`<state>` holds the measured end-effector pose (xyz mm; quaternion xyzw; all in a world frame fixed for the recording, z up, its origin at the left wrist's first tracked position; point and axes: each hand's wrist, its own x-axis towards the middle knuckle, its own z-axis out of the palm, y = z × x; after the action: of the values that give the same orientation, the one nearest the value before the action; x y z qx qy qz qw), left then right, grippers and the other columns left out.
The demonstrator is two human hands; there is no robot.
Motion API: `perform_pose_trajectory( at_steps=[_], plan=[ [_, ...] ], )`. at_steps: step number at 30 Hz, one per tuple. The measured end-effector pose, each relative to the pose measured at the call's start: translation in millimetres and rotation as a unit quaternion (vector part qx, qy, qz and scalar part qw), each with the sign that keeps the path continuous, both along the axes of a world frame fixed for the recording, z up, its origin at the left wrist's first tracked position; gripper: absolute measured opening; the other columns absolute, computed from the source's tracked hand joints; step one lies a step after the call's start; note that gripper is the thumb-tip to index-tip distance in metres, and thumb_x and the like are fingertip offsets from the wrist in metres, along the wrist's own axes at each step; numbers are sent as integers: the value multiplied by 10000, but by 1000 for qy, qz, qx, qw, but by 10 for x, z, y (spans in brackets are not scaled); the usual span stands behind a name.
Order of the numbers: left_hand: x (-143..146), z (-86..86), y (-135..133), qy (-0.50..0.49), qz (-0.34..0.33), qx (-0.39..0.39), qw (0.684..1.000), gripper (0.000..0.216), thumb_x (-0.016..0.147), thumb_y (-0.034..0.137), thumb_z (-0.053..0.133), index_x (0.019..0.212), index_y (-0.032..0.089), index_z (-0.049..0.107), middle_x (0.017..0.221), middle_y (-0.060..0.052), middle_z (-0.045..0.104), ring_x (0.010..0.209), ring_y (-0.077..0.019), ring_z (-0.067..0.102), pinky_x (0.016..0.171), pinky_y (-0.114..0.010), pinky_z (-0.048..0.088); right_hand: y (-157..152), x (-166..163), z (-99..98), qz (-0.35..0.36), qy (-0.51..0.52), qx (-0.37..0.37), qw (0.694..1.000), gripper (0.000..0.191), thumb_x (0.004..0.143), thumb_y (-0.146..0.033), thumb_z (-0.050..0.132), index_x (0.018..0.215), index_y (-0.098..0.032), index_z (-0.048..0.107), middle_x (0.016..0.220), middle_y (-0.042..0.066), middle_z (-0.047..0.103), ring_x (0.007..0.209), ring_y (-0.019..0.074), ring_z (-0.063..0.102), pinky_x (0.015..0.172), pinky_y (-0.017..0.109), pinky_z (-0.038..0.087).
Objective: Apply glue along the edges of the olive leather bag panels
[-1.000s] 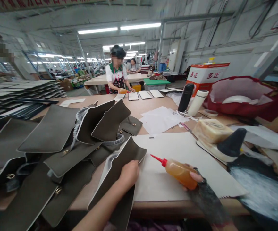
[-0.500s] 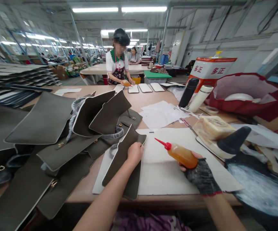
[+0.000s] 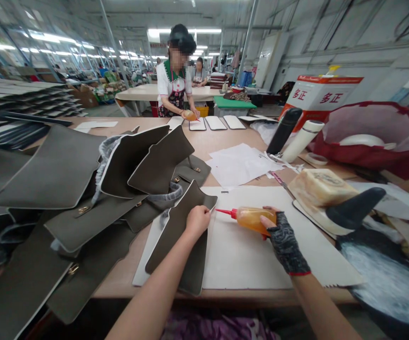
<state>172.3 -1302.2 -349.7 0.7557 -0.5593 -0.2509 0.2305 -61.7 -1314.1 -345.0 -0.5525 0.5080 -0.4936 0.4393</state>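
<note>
My left hand [image 3: 197,221] is closed on the upper right edge of a dark olive leather panel [image 3: 178,241] that lies on a white work board [image 3: 254,245]. My right hand [image 3: 277,227], in a dark fingerless glove, grips an amber glue squeeze bottle [image 3: 248,218]. The bottle lies almost level, and its red nozzle points left, close to the panel edge beside my left fingers.
A pile of olive leather bag pieces [image 3: 84,189] covers the table's left. White papers [image 3: 239,165], a black flask [image 3: 284,131], a white flask [image 3: 303,140], a tan block [image 3: 321,187] and a red bag [image 3: 374,141] sit right. A person [image 3: 176,78] works at the far end.
My left hand slid the leather panel further onto the white board. My right hand brought the bottle left and tipped it level, so the nozzle now sits near the panel edge.
</note>
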Motion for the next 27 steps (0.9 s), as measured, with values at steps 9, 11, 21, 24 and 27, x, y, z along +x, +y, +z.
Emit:
perform_pose_trajectory(
  at_steps=[9, 11, 21, 24, 27],
  plan=[
    [33, -37, -32, 23, 4, 7, 1000, 196, 732, 215, 480, 733, 153, 665, 735, -54, 661, 659, -144, 589, 568, -205, 402, -112, 72, 12, -18, 117, -42, 992, 466, 702, -496, 556, 1058, -216, 446, 951, 56, 516, 679, 173, 530, 461, 267, 471],
    [36, -41, -30, 24, 2, 7, 1000, 196, 736, 219, 481, 743, 156, 666, 746, -54, 663, 666, -145, 592, 579, -207, 411, -118, 87, 37, -22, 142, -57, 988, 455, 709, -495, 548, 1054, -216, 448, 946, 58, 521, 711, 186, 535, 512, 290, 483],
    [16, -5, -17, 47, -2, 30, 998, 210, 728, 224, 510, 845, 161, 673, 811, -58, 670, 714, -149, 603, 638, -216, 444, -176, 110, 112, 1, 201, -177, 964, 385, 742, -454, 520, 1029, -207, 450, 971, 68, 509, 861, 213, 515, 786, 367, 440],
    [17, -9, -13, 45, -3, 21, 999, 210, 723, 230, 508, 829, 160, 675, 804, -58, 669, 720, -153, 602, 642, -223, 447, -199, 112, 116, 8, 199, -184, 962, 388, 749, -444, 516, 1045, -204, 446, 991, 76, 507, 890, 219, 509, 809, 375, 425],
    [19, -4, -11, 44, -7, 19, 999, 219, 723, 243, 511, 841, 156, 674, 814, -62, 669, 727, -155, 601, 642, -226, 447, -202, 114, 143, 26, 199, -184, 962, 380, 751, -435, 522, 1044, -204, 449, 995, 75, 506, 895, 216, 506, 816, 370, 421]
  ],
)
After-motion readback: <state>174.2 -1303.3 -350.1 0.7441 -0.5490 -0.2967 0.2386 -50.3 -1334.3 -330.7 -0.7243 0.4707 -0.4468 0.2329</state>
